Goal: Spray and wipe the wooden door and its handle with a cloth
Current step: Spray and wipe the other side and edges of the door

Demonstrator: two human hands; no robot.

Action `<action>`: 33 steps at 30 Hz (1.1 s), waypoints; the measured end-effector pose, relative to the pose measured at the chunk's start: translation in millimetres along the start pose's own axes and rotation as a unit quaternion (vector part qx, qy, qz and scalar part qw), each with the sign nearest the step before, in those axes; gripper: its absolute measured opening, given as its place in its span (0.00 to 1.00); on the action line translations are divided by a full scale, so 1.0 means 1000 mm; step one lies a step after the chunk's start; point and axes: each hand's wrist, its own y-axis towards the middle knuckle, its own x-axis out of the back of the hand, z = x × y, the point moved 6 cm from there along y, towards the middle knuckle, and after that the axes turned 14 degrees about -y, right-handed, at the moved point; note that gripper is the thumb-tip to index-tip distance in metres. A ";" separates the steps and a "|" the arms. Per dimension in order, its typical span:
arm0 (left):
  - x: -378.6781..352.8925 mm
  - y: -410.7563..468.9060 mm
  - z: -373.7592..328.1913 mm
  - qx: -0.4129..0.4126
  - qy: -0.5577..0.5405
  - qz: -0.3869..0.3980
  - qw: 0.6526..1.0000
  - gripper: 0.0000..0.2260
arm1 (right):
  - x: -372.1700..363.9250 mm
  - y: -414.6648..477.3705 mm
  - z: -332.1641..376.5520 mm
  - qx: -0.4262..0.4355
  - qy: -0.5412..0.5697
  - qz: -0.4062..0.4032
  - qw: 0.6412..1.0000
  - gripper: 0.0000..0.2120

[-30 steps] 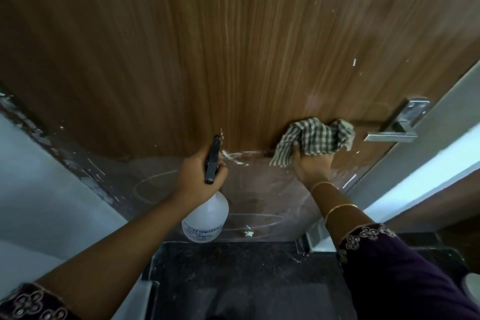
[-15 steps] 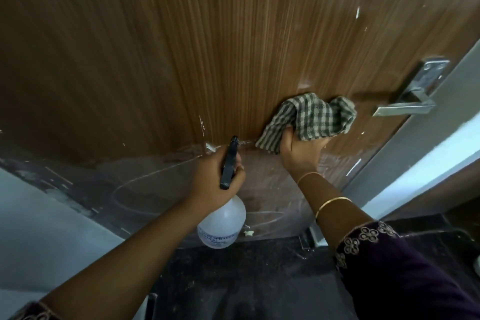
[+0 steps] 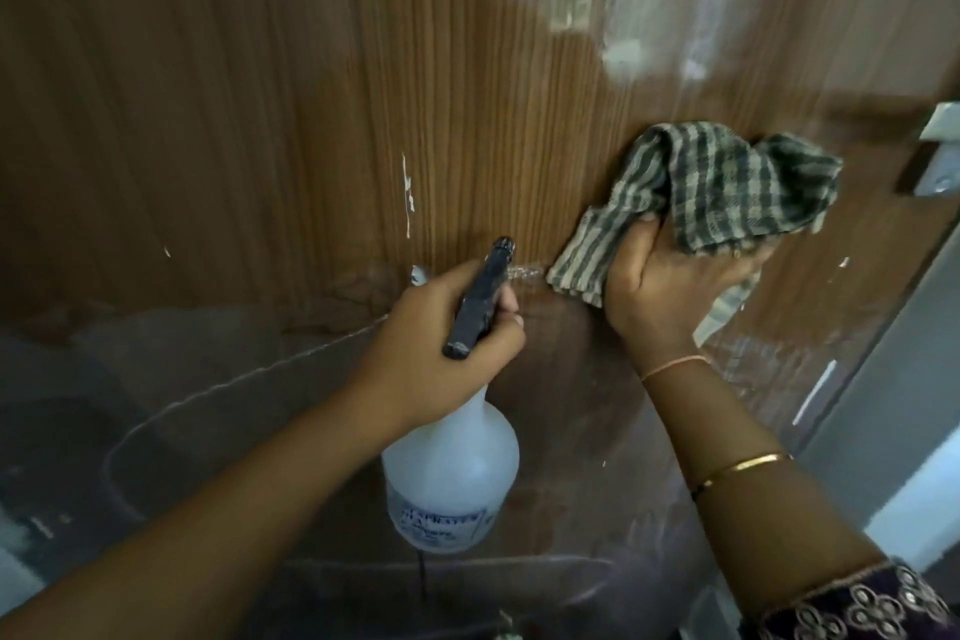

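A brown wooden door (image 3: 311, 94) fills the view. My left hand (image 3: 441, 343) grips the black trigger head of a translucent white spray bottle (image 3: 452, 483), whose nozzle points at the door with a fine jet leaving it. My right hand (image 3: 670, 291) holds a crumpled green-and-cream checked cloth (image 3: 727, 192) against the door, just right of the nozzle. The metal door handle (image 3: 940, 156) shows only partly at the right edge, right of the cloth.
A clear plastic film (image 3: 156, 379) covers the door's lower part, with white paint flecks above it. A grey door frame (image 3: 883, 379) runs down the right side. Dark floor lies below.
The view has closed in on the door and shifted left, so the handle is mostly cut off. The cloth has moved up a little on the door. A spray jet now leaves the nozzle.
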 end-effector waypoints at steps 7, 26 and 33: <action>-0.005 -0.017 0.021 -0.023 -0.042 0.051 0.998 0.08 | -0.009 -0.007 -0.011 -0.042 -0.034 0.013 0.998 0.37; 0.065 -0.116 0.051 -0.105 0.055 -0.158 0.980 0.10 | 0.002 -0.058 0.029 -0.049 -0.036 -0.007 0.998 0.30; 0.102 -0.136 0.050 -0.059 0.089 -0.179 0.978 0.10 | 0.000 -0.085 0.070 -0.053 -0.024 -0.025 0.998 0.30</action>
